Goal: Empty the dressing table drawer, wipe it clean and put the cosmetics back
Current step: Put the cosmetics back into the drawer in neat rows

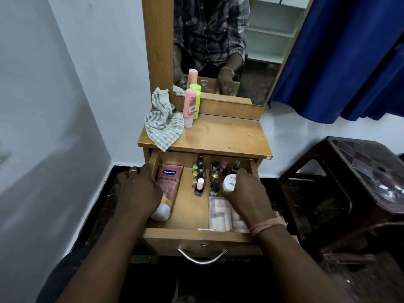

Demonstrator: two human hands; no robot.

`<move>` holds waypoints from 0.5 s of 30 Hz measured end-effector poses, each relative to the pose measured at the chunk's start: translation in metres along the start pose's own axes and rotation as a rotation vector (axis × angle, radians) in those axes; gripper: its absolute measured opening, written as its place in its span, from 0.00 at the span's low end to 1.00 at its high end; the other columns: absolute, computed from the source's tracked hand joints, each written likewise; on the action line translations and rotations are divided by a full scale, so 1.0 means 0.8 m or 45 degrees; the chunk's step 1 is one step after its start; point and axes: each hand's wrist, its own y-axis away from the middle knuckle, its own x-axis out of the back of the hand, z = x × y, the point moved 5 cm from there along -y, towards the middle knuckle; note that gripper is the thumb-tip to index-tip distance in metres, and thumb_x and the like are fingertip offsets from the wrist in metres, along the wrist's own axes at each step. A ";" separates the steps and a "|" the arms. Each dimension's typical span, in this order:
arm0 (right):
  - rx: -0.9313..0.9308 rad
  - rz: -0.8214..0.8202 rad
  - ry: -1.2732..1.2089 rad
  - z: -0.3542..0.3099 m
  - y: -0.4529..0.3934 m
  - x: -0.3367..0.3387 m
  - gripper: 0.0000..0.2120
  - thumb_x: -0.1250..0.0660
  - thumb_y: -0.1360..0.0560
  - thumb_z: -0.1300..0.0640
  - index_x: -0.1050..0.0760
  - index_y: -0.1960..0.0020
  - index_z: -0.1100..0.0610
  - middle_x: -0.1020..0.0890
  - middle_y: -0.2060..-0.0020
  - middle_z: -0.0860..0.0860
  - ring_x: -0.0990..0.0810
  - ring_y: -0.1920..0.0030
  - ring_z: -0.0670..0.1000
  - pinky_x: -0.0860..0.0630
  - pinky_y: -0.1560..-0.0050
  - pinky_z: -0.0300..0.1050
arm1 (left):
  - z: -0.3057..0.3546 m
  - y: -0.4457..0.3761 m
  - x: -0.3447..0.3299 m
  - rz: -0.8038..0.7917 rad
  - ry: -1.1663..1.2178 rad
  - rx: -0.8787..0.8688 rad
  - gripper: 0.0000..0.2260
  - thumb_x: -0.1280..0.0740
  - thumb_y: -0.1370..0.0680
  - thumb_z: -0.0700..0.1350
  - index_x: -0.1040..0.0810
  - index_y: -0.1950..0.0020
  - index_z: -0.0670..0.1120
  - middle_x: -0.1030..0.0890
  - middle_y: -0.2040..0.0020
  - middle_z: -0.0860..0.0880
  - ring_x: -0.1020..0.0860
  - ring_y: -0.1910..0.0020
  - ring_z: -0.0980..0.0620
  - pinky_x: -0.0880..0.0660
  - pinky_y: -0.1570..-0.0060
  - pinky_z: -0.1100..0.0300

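**Two hands in a crowded drawer: where we could slip**

We see the drawer [192, 235] pulled out below the dressing table top [220, 136], and most of the cosmetics lie in it. Our left hand [140, 191], at nine o'clock in the drawer, lies over the pink Vaseline tube [169, 184] with its fingers curled down the tube's side; we judge it a grip, though the fingertips are hidden. Our right hand [249, 191], at three o'clock, closes its fingers round the white nail jar [229, 182].

The row of nail polish bottles [200, 180] stands upright at twelve o'clock, just beside the jar. If we lift the jar with a sideways sweep, our knuckles could knock the bottles over like skittles, and a loose cap might leak polish on the wood.

The clear packet [220, 213] lies at five o'clock, partly under our right wrist; it could be dragged along as we draw back.

On the top, the pink bottle [189, 107] and the green bottle [196, 101] stand at eleven o'clock, touching each other, beside the striped cloth [164, 125]. Set the tube down carelessly there and both may topple. The cloth overhangs the front edge and could slide into the drawer
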 end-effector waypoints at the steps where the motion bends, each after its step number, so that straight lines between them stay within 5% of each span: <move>1: -0.003 0.007 0.012 0.002 -0.005 -0.004 0.15 0.28 0.26 0.52 0.26 0.45 0.59 0.17 0.50 0.57 0.18 0.51 0.58 0.28 0.60 0.44 | -0.001 0.001 0.000 -0.011 -0.012 0.000 0.22 0.38 0.20 0.46 0.32 0.25 0.50 0.27 0.30 0.39 0.34 0.31 0.35 0.33 0.34 0.41; 15: -0.066 -0.072 0.049 0.013 -0.018 -0.027 0.12 0.27 0.25 0.60 0.23 0.44 0.61 0.17 0.48 0.59 0.17 0.48 0.59 0.33 0.58 0.41 | 0.002 0.006 -0.004 -0.010 -0.006 -0.035 0.25 0.37 0.19 0.48 0.36 0.22 0.50 0.28 0.29 0.39 0.33 0.30 0.35 0.34 0.34 0.40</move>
